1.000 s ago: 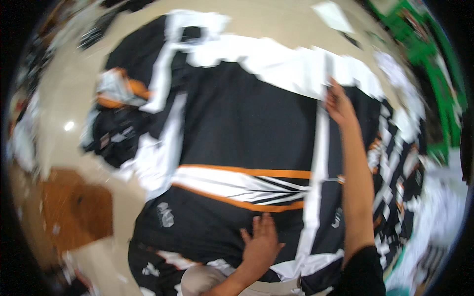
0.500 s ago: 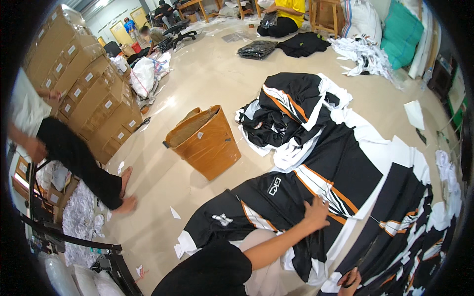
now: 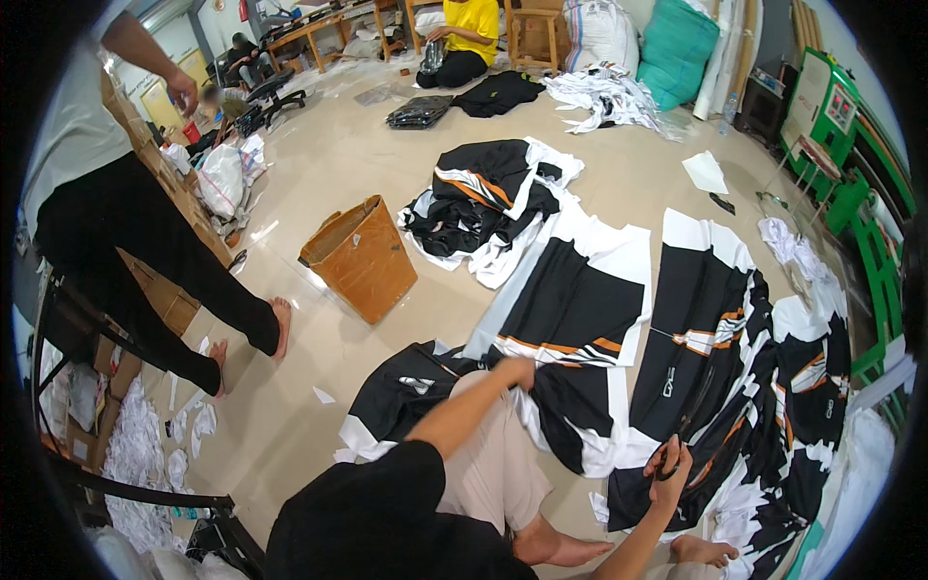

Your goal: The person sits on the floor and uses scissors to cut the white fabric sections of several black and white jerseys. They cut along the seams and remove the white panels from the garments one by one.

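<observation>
I sit on the floor among printed black, white and orange fabric pieces. My left hand (image 3: pixel 518 372) reaches forward and closes on the edge of a black fabric piece (image 3: pixel 406 396) lying over my knee. My right hand (image 3: pixel 667 474) is low at the right, fingers curled round a slim dark tool (image 3: pixel 688 425) that looks like scissors, above a long printed panel (image 3: pixel 696 329). A cut panel with white edges (image 3: pixel 580 290) lies flat just beyond my left hand.
An open brown cardboard box (image 3: pixel 362 256) stands ahead on the left. A barefoot person (image 3: pixel 126 222) stands at the far left beside stacked cartons. A heap of fabric (image 3: pixel 483 193) lies further off. White scraps (image 3: pixel 145 445) litter the floor; green machines (image 3: pixel 851 135) line the right wall.
The view has swung from straight down on the fabric to the left and out across the room. My left hand went from flat on the fabric to closed; my right hand drew back low.
</observation>
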The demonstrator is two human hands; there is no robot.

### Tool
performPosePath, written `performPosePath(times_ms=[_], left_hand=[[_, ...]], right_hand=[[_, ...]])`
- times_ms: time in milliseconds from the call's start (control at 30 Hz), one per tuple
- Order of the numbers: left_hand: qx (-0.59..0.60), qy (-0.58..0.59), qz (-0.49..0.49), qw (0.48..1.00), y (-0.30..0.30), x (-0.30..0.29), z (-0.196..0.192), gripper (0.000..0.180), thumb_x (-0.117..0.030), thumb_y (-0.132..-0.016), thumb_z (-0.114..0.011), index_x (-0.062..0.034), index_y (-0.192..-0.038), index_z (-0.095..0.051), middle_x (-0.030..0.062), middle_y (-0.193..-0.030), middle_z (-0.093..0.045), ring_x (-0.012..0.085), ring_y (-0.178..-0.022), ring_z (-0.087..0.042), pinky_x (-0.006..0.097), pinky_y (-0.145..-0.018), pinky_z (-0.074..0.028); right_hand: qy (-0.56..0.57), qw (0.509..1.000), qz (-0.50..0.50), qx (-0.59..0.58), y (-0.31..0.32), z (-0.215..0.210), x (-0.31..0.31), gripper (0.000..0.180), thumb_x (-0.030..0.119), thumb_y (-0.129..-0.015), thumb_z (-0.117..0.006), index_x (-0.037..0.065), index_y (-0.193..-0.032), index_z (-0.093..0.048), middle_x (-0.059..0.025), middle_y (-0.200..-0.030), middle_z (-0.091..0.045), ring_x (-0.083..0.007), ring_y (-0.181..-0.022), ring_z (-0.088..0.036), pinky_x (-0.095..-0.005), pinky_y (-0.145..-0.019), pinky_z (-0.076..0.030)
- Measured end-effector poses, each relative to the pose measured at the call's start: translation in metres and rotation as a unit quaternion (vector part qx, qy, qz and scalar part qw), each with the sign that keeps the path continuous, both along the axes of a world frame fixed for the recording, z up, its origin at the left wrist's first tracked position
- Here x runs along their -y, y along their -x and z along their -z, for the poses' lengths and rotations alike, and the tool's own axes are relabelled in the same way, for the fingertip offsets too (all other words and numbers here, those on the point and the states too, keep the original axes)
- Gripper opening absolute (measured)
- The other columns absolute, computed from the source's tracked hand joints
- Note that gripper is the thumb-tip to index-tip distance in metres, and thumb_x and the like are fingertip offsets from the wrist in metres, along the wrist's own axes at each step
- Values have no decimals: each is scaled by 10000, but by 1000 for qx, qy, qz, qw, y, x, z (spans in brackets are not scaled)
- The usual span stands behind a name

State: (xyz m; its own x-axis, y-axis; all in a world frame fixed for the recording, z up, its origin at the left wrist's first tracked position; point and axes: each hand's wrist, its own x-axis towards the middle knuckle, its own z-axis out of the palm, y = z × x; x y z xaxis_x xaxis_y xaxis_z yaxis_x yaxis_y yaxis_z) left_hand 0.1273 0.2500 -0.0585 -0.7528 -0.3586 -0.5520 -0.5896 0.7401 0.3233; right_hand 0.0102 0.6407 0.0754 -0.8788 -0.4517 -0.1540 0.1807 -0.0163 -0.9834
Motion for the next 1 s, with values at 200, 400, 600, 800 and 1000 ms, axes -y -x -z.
performPosePath(times_ms=[200,400,600,800,1000], left_hand=[[-368,146,-268,878,6,190,-173,569,-255,-777,-700,62,-1242,-616,313,-1244,-631,443,-1242,-570,493,-1039,-471],[-603,359,-236,672,33,215,-369,513,-124,-774,-675,53,-1214,-479,338,-1202,-473,519,-1082,-523,548,-1016,-427],[-66,298,-194,932,84,123,-235,1022,-495,-723,-835,-29,-1521,-396,213,-1635,-245,450,-1470,-303,542,-1176,-337],[-156,43,107,981,105,-27,12,1088,-678,-768,-742,-28,-1544,-345,346,-1622,-140,487,-1517,-145,549,-1227,-206],[-193,42,321,926,79,-337,0,1048,-809,-711,-669,-175,-1514,-442,177,-1649,-244,351,-1531,-208,681,-1153,-224]], right_hand=[[-1,999,-6,-36,-10,-19,-20,380,343,-1024,-594,64,-772,-534,-18,-576,-499,-114,-444,-481,-259,-396,-390],[72,996,60,0,-11,-12,-41,358,334,-1029,-584,63,-799,-542,-21,-604,-494,-116,-463,-492,-268,-407,-409],[107,984,127,61,1,-15,-76,325,325,-1025,-593,80,-814,-567,-12,-609,-510,-139,-491,-524,-303,-421,-414],[147,978,136,65,-14,-47,-56,322,284,-970,-704,61,-770,-586,-14,-574,-525,-134,-455,-507,-299,-438,-397],[64,979,194,15,-12,-49,-99,354,310,-969,-708,68,-748,-574,-7,-591,-557,-103,-443,-516,-259,-437,-421]])
